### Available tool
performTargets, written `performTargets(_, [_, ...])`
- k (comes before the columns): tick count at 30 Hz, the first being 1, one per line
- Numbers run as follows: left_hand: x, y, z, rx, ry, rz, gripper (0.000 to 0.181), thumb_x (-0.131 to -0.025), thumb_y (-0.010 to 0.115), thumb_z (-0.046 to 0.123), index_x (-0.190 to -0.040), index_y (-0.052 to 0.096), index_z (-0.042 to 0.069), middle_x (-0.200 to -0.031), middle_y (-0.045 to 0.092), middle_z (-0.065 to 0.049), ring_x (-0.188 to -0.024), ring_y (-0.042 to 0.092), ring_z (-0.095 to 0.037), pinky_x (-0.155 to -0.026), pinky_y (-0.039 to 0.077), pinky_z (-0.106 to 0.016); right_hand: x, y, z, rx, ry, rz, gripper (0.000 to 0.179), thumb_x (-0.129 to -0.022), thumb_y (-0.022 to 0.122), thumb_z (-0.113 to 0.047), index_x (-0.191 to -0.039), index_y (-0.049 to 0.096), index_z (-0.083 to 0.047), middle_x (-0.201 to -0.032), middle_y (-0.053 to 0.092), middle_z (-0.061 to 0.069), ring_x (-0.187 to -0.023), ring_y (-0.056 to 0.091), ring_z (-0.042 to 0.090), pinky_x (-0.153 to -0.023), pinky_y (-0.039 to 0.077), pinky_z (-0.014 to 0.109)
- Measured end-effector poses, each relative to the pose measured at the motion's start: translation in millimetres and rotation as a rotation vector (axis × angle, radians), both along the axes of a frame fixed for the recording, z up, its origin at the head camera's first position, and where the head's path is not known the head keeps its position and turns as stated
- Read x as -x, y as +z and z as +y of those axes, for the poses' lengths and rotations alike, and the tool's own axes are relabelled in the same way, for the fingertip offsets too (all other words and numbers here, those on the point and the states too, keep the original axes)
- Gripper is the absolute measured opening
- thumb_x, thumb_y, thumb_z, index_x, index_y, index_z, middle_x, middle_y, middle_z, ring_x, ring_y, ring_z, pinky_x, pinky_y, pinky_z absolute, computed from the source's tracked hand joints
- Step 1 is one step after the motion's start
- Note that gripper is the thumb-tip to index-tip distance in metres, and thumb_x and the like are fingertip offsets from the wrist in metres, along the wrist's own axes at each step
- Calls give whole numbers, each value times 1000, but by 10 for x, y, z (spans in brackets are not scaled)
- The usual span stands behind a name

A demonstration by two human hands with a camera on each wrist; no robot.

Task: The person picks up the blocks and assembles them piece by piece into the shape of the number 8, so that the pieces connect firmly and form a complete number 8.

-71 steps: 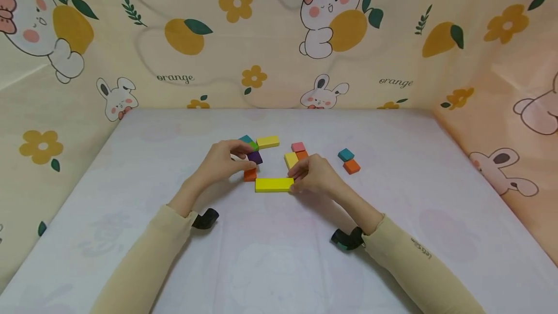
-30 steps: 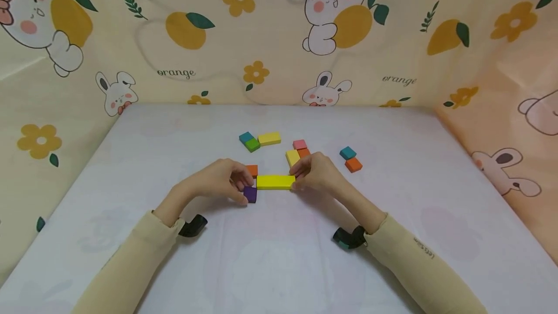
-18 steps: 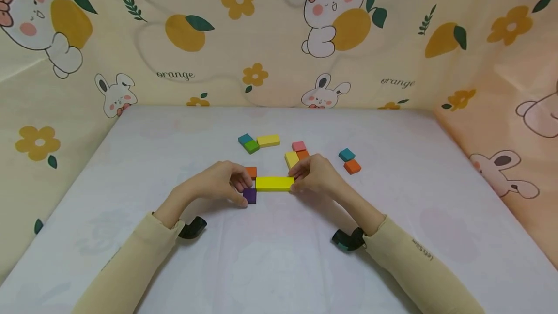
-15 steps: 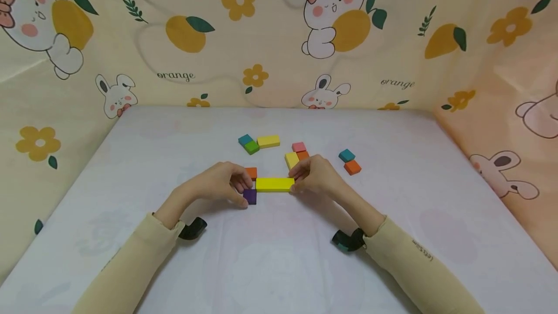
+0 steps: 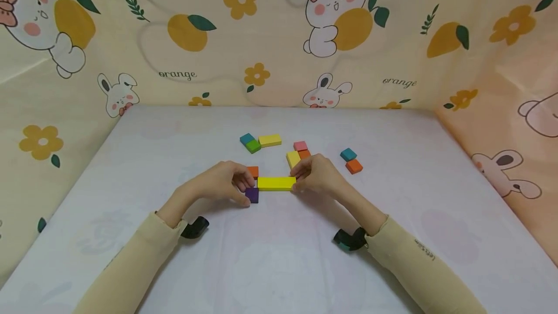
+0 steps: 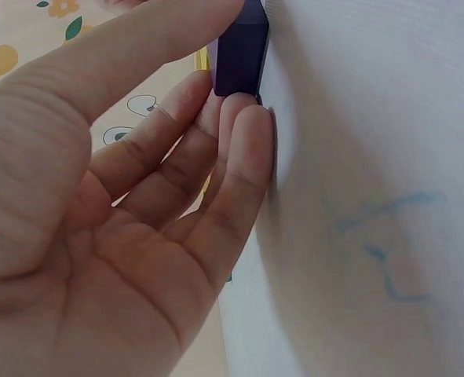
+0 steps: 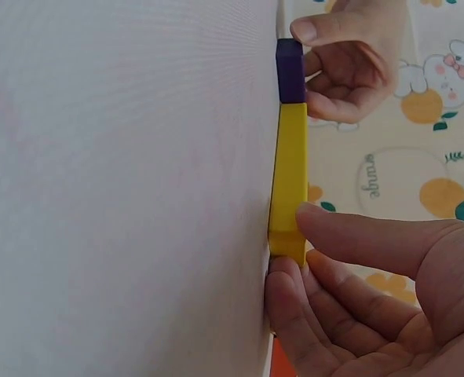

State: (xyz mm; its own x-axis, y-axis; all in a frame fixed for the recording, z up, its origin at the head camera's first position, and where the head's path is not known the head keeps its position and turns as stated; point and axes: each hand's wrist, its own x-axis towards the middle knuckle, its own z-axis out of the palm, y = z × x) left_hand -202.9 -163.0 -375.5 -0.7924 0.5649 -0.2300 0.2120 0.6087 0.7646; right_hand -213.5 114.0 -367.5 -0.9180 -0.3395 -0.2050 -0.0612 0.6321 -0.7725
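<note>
In the head view my left hand holds a small purple block between thumb and fingers at the front left corner of a long bright yellow block. My right hand pinches that yellow block's right end. An orange block, partly covered by the left fingers, lies behind the purple one. Seen from the right wrist, the purple block meets the far end of the yellow block, and the right thumb and fingers are on its near end. In the left wrist view the thumb covers part of the purple block.
Behind the hands lie blue and green blocks beside a pale yellow one. Pink, orange and yellow blocks lie by the right fingers. Farther right are blue and orange blocks on the white tabletop.
Over the earlier frames my left hand brought the purple block from near the green block toward me, to the yellow block's left end. During the last second both hands have stayed almost still.
</note>
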Motion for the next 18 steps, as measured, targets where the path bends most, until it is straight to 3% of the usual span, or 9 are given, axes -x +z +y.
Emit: performTargets(18, [22,-28,-6,11,10,6,38,-72,90,22,-102,68,13,-95,66,2,-88,60,-18,-84,50,-31,24,-7,22,0,31,5,28,-75,85,-2,-100,73,-3,-89,68,6,-76,61,22,-71,54,28])
